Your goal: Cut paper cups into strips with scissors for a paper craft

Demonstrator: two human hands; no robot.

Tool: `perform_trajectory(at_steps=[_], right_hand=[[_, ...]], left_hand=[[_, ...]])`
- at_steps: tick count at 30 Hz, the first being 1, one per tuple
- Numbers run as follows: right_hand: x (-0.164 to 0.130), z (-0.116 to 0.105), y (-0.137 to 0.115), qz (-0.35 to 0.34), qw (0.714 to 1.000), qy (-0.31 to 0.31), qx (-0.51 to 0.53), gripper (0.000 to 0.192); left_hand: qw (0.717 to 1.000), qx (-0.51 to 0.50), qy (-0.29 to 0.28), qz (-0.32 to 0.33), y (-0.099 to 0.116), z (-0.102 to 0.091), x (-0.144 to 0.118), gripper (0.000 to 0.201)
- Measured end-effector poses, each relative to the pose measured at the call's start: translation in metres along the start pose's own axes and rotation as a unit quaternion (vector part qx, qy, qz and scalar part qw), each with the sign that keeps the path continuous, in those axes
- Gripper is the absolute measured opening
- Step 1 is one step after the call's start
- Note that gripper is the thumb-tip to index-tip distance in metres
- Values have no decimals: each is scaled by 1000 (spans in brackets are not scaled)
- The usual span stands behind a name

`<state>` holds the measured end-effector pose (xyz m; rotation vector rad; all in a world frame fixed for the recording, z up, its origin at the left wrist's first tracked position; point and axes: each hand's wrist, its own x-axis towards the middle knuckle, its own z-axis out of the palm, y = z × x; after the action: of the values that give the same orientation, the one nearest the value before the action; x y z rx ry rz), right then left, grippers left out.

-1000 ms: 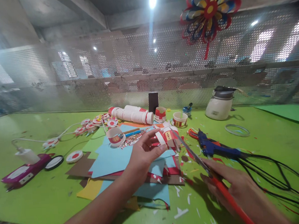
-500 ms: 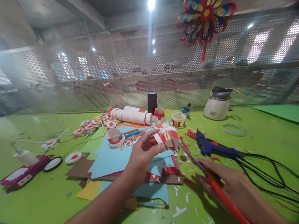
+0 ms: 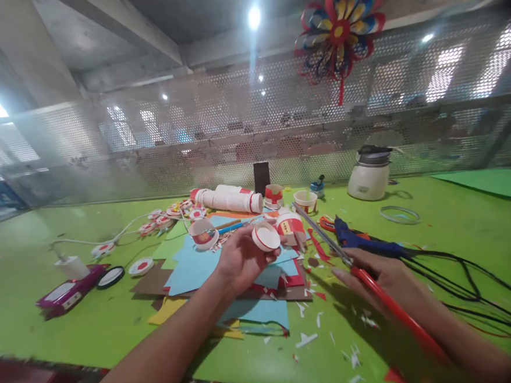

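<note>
My left hand (image 3: pixel 240 262) grips a short round piece of a white paper cup (image 3: pixel 266 238), its open face tilted toward me and a thin red line around its rim. In my right hand (image 3: pixel 391 284) is a pair of scissors (image 3: pixel 379 296) with red handles. Their blades point up and left, close together and apart from the cup piece. Just behind the cup piece lies a red-and-white paper cup (image 3: pixel 289 224). Beneath my left hand are stacked sheets of blue paper (image 3: pixel 195 271). White paper scraps (image 3: pixel 307 340) are scattered between my hands.
A blue glue gun (image 3: pixel 359 239) with black cable lies at right. Stacked paper cups (image 3: pixel 230 200), a phone (image 3: pixel 262 176) and a pale jug (image 3: pixel 369 177) stand at the back. A purple power strip (image 3: pixel 67 292) and a round black-rimmed object (image 3: pixel 110 277) lie at left.
My left hand has turned the cup piece so its round open face shows. The scissors have moved away from it, blades now nearly together. The view has shifted slightly.
</note>
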<state>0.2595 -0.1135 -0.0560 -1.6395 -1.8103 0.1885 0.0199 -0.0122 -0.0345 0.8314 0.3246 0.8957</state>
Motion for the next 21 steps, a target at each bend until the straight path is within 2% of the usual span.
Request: perform_trajectory(at_steps=[3,8,11,13,14,15,16,21], right_hand=[[2,-2,-1,1,1000,-3,9,42],[7,-1,0,-30,999,34,27,44],[11,1,2,-44,998,39,35,46],[12,1,3,-56,997,43,39,44],[13,0,4,-63,996,42,39,42],[13,-1,4,-69,996,38,38,40],[13,-2,4,-72,996,39,36,39],[15,-5,7,-74,997,33,0,31]], left_hand=[[1000,4,-11,7,2,-3,0,35],[999,29,-1,14,2,-6,0,38],[996,82,17,22,3,-5,3,34],[985,167,29,39,5,-5,6,33],[970,236,33,48,6,-5,8,34],[942,328,29,58,8,-5,10,38],[898,435,21,69,9,-6,11,41],[802,592,37,68,7,-6,-1,43]])
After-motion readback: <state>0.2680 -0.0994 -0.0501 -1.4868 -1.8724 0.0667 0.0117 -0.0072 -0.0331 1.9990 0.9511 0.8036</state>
